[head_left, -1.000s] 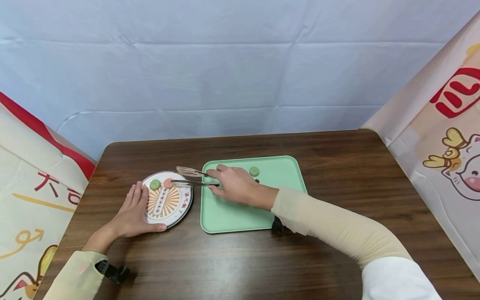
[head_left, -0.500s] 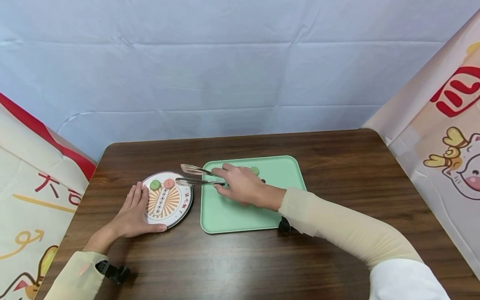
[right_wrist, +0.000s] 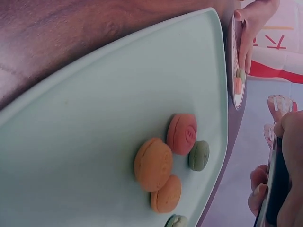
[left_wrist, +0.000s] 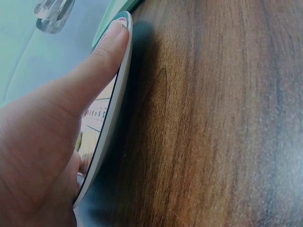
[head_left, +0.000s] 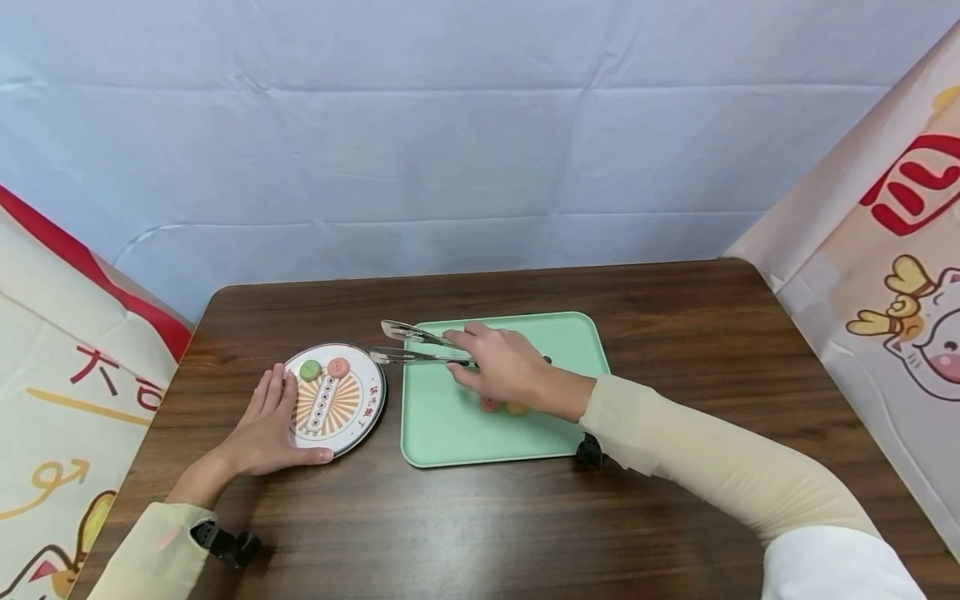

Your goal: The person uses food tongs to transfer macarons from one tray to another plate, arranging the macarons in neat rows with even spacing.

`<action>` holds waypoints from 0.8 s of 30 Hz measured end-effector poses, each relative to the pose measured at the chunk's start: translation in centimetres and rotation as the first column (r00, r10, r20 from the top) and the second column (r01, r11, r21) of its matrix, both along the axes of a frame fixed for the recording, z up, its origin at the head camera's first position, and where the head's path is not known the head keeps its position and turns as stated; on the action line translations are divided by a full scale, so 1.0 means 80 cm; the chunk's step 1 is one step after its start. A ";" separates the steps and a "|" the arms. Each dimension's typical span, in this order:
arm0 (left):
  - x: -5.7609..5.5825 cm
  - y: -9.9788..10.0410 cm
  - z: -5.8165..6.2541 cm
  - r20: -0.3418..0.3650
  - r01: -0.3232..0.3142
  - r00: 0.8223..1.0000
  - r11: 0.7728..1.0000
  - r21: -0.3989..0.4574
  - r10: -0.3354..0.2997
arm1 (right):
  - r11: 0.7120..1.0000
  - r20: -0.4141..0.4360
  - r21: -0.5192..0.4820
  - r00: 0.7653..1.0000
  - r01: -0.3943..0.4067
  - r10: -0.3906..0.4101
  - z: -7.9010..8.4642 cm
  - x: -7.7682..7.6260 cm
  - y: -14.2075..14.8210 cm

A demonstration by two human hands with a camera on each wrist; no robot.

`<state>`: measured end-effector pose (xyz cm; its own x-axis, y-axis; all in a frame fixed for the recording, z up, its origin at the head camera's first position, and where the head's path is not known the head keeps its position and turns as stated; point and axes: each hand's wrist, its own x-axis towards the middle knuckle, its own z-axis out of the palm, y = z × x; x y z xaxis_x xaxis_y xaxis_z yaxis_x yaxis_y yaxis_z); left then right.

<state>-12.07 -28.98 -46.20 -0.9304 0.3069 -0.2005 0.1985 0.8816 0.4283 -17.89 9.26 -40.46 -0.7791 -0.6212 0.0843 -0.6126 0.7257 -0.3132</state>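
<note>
My left hand rests on the left rim of a round white printed plate, fingers straight and thumb along the near edge. A green macaron and a pink macaron lie side by side on it. Above a light green tray, my right hand holds metal tongs. The tongs' tips point left toward the plate, spread apart with nothing between them. In the right wrist view, the tray bears a pink macaron, two orange macarons, and two green ones, one cut off by the frame.
Both plate and tray sit on a dark wooden table, a narrow strip of wood between them. A pale cloth hangs behind the table. Printed cloths hang at both sides.
My right hand has drawn the tongs rightward from over the plate to the tray's left edge. The pink macaron on the plate is now uncovered. My left hand has stayed put.
</note>
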 end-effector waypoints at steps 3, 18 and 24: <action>0.000 -0.003 -0.005 -0.008 0.000 1.000 1.000 0.020 0.000 | 1.000 -0.005 -0.004 1.000 0.008 -0.008 0.000 -0.001 0.004; -0.004 -0.009 -0.012 0.027 -0.002 1.000 1.000 -0.012 0.002 | 0.999 -0.089 -0.041 0.996 0.023 -0.027 -0.002 -0.003 0.035; -0.006 -0.011 -0.015 0.029 0.000 1.000 1.000 -0.012 0.000 | 0.998 -0.121 -0.050 0.992 0.035 -0.041 -0.004 -0.001 0.049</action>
